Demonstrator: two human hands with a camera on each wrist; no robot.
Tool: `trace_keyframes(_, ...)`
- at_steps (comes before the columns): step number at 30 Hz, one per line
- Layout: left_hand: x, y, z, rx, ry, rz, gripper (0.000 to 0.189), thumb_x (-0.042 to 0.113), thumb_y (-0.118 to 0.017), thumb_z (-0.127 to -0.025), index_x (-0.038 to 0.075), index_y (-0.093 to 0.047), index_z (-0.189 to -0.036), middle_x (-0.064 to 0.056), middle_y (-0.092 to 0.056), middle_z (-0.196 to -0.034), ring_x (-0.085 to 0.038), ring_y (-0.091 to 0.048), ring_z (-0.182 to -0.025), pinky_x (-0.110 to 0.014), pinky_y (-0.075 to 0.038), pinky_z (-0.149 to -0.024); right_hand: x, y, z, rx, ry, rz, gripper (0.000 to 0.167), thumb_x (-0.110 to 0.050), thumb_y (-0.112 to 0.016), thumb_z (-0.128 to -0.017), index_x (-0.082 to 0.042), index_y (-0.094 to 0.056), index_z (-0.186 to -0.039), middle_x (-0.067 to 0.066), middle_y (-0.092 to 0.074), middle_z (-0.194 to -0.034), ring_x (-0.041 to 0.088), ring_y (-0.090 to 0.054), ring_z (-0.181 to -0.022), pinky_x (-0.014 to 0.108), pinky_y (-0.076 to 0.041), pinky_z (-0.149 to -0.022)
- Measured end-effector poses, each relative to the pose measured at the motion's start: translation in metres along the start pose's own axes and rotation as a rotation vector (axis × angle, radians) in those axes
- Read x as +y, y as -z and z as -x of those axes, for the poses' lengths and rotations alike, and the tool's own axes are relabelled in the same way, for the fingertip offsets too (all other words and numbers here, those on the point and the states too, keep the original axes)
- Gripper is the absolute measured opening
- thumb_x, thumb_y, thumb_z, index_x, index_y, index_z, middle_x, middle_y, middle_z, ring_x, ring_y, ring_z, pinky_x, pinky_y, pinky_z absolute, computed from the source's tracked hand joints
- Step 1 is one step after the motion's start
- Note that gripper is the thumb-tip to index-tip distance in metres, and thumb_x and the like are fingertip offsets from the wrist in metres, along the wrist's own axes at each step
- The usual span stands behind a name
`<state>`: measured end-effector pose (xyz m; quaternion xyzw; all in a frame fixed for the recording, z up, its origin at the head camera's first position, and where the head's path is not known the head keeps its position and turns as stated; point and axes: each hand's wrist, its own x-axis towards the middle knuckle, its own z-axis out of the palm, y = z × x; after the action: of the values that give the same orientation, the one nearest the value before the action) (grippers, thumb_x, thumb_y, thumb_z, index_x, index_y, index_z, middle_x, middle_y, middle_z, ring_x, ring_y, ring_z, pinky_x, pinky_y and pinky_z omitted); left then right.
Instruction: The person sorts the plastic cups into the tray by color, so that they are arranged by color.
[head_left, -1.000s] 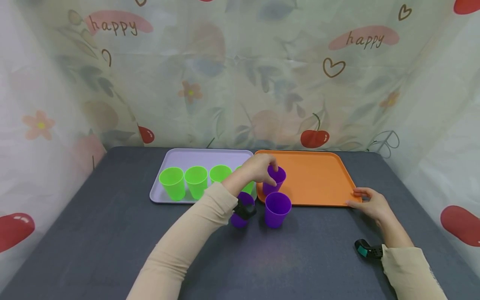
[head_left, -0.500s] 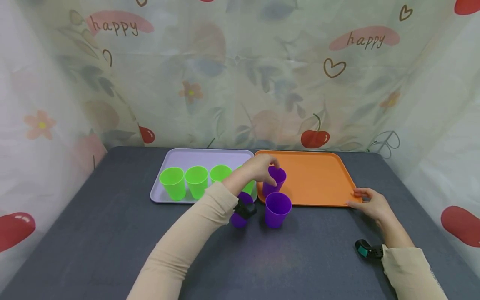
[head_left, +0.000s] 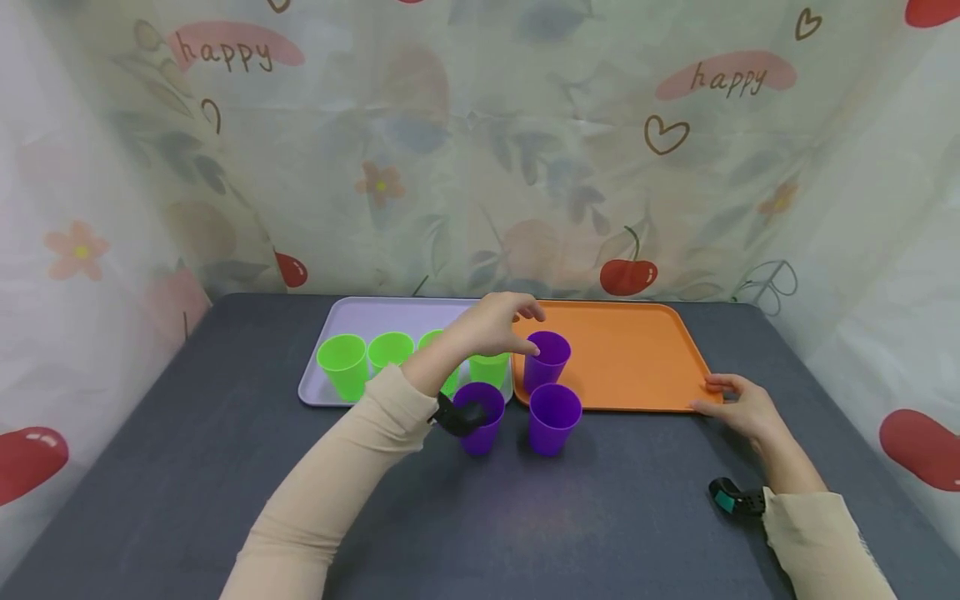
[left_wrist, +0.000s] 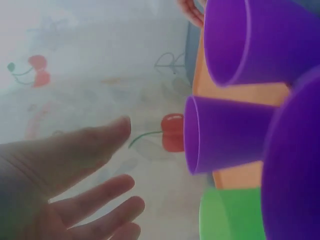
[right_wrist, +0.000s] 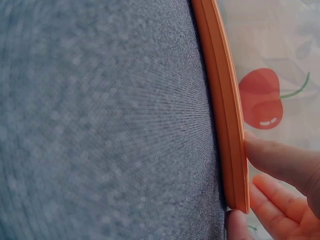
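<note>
My left hand hovers above and left of a purple cup that stands upright at the left end of the orange tray. In the left wrist view its thumb and fingers are spread, apart from that purple cup. Two more purple cups stand on the table before the trays, one to the right and another partly behind my left wristband. My right hand holds the orange tray's near right corner, with the thumb on the rim in the right wrist view.
A lilac tray adjoins the orange one on the left. It carries a row of several green cups, some partly hidden by my left arm. A printed curtain hangs behind the dark table.
My left hand has let go of the purple cup on the orange tray, its fingers spreading as it moves up and left. The cup stays in place. The right hand has not visibly moved.
</note>
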<state>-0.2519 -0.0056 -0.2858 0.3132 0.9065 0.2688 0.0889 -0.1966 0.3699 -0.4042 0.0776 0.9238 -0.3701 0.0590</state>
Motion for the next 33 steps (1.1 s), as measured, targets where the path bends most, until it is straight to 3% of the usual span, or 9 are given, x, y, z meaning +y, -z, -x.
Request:
trace_keyframes(8,-0.016,0.006,0.029,-0.013,-0.081,0.098,0.043,0.020,-0.075,-0.078,0.006,-0.060,-0.117,-0.008,-0.063,-0.119,-0.026,-0.059,-0.113,-0.034,-0.047,-0.098,0.000,0.002,0.001,0.004,-0.004,0.000,0.074,-0.038,-0.063,-0.087,0.007,-0.034,-0.137,0.034,-0.037,-0.136,0.049,-0.030,-0.125,0.057,-0.034,-0.096)
trace_keyframes(15,-0.033,-0.002,0.046,-0.017,-0.137,0.171,0.042,0.018,-0.073,-0.080,0.004,-0.059,-0.117,-0.012,-0.062,-0.120,-0.028,-0.061,-0.111,-0.040,-0.047,-0.098,0.001,0.002,0.001,0.002,-0.006,-0.004,0.074,-0.038,-0.064,-0.087,0.007,-0.034,-0.137,0.034,-0.038,-0.137,0.048,-0.030,-0.125,0.056,-0.035,-0.096)
trace_keyframes(20,-0.045,-0.008,0.056,-0.055,-0.175,0.213,0.047,0.019,-0.073,-0.080,0.002,-0.057,-0.120,-0.013,-0.061,-0.123,-0.031,-0.058,-0.115,-0.043,-0.045,-0.100,0.000,0.002,0.002,0.002,-0.004,-0.006,0.074,-0.037,-0.064,-0.087,0.007,-0.034,-0.137,0.033,-0.038,-0.137,0.048,-0.031,-0.125,0.055,-0.035,-0.095)
trace_keyframes(26,-0.058,-0.016,0.067,-0.099,-0.172,0.266,0.050,0.020,-0.072,-0.080,0.004,-0.054,-0.124,-0.010,-0.058,-0.127,-0.032,-0.054,-0.119,-0.045,-0.042,-0.104,0.001,0.001,0.000,0.000,-0.006,-0.008,0.074,-0.039,-0.064,-0.086,0.006,-0.034,-0.138,0.032,-0.038,-0.138,0.047,-0.031,-0.125,0.052,-0.036,-0.094)
trace_keyframes(33,-0.068,-0.025,0.075,-0.079,-0.150,0.311,0.056,0.020,-0.075,-0.078,0.003,-0.051,-0.126,-0.017,-0.055,-0.130,-0.035,-0.054,-0.119,-0.046,-0.041,-0.104,0.000,0.000,-0.001,-0.002,-0.015,-0.014,0.074,-0.039,-0.063,-0.087,0.005,-0.034,-0.138,0.032,-0.038,-0.138,0.048,-0.029,-0.127,0.054,-0.035,-0.095)
